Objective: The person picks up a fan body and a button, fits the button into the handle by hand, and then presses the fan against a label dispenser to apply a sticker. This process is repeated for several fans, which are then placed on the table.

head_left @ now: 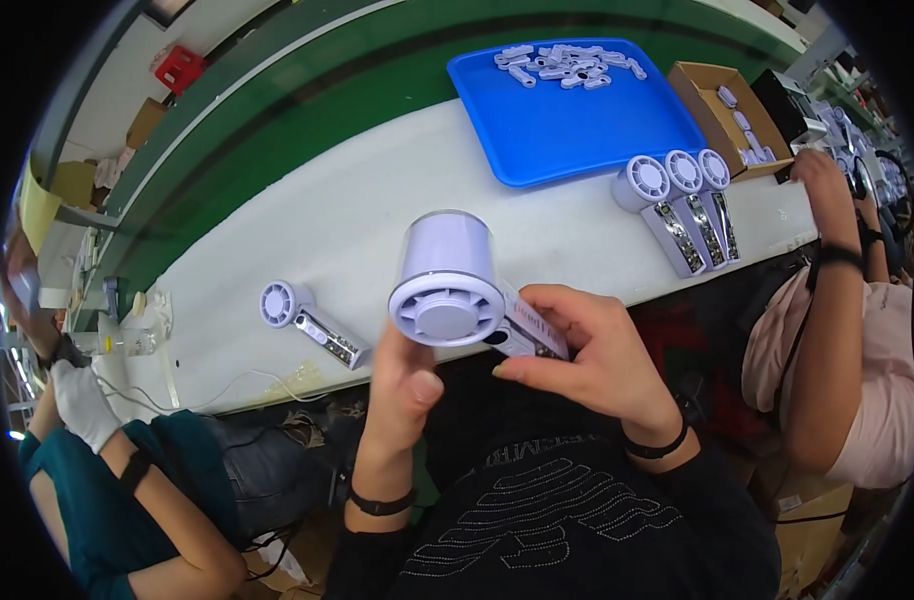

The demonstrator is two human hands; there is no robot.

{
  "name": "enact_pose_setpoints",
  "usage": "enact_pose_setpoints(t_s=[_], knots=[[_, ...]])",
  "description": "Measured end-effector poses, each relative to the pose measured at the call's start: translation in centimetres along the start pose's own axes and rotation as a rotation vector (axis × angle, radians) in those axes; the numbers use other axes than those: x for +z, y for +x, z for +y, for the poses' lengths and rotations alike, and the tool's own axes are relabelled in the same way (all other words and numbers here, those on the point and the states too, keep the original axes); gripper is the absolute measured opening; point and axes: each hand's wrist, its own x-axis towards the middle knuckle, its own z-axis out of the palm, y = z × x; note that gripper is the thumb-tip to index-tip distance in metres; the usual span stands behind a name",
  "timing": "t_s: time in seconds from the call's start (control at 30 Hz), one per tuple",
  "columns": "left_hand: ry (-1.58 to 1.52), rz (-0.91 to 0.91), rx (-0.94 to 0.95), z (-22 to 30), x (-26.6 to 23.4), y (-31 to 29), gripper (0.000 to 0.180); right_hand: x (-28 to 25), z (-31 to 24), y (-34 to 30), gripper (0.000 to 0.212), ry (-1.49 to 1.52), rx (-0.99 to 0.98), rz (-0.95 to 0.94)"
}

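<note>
Handheld fan [457,285] held above the near edge of the white bench [307,230], round head toward the left hand [402,390] pinching its rim, handle running rightward into the clamped right hand [587,355].

Both hands hold one white handheld fan [447,290]: left hand [402,385] beneath its round head, right hand [582,350] gripping the handle. Beyond them, white tabletop [347,215] with blue tray [567,125].
</note>
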Motion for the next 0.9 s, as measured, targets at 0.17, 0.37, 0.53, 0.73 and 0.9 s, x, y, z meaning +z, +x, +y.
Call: enact_pose_setpoints(t_s=[0.17, 0.37, 0.53, 0.73, 0.9], knots=[[-0.097, -0.376, -0.333, -0.9, -1.9, 0.0, 0.070, 2.0, -1.1, -0.5, 0.033, -0.007, -0.003, -0.102], [-0.619, -0.676, 0.000, -5.3, -2.6, 0.7, 0.056, 3.5, -0.7, -0.9, 0.025, -0.304, -0.408, -0.113], [-0.195, -0.451, -0.522, -2.5, -3.4, 1.2, 0.065, 3.3, 1.9, 0.1, 0.027, 0.164, 0.088, -0.112], [0.046, -0.049, -0.183, 0.0, -2.0, 2.8, 0.069, 1.6, 2.1, 1.2, 0.029, 0.763, 0.315, -0.334], [0.604, -0.184, -0.041, 1.6, -3.3, 5.3, 0.078, 2.1, 2.1, 3.5, 0.027, -0.066, 0.142, -0.417]])
